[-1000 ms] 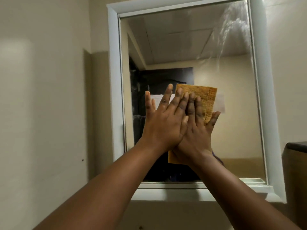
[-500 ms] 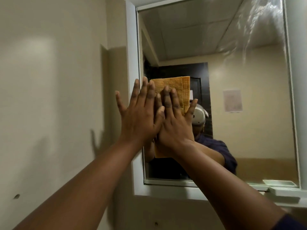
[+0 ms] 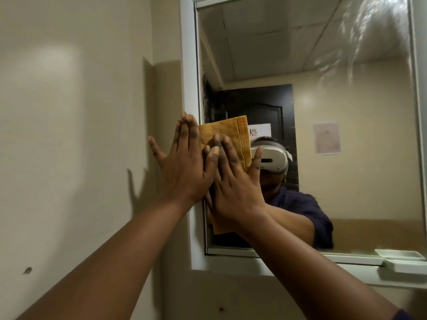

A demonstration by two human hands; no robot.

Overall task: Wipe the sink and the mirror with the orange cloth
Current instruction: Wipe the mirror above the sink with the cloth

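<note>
at the left edge of the mirror [image 3: 346,139], head view: the orange cloth [image 3: 225,135], folded, lies flat on the glass just beside the white frame [image 3: 187,88]. right hand [image 3: 235,188] presses it with straight, released fingers; thumb spread toward the reflection. left hand [image 3: 184,174] overlaps the right one, fingers also straight and grasping nothing; its fingertips reach over the frame's inner edge and the cloth's left border, its little finger spread out over the beige wall [image 3: 69,135]. the cloth's lower corner shows under the right wrist.

change against the frame half a second earlier: hands and cloth sit further left on the glass, now hard against the frame; the left hand has gone partly off the mirror. a second ago the pair was nearer the middle of the glass. smear streaks at the upper right of the mirror look unchanged.

writing: a paper notice [image 3: 327,138] reflected on the far wall and a white sheet [image 3: 260,130] on the reflected dark door [image 3: 265,109]; print on both too small to read. no brand visible. a small white dish [image 3: 403,265] rests on the ledge at lower right. sink out of view.
</note>
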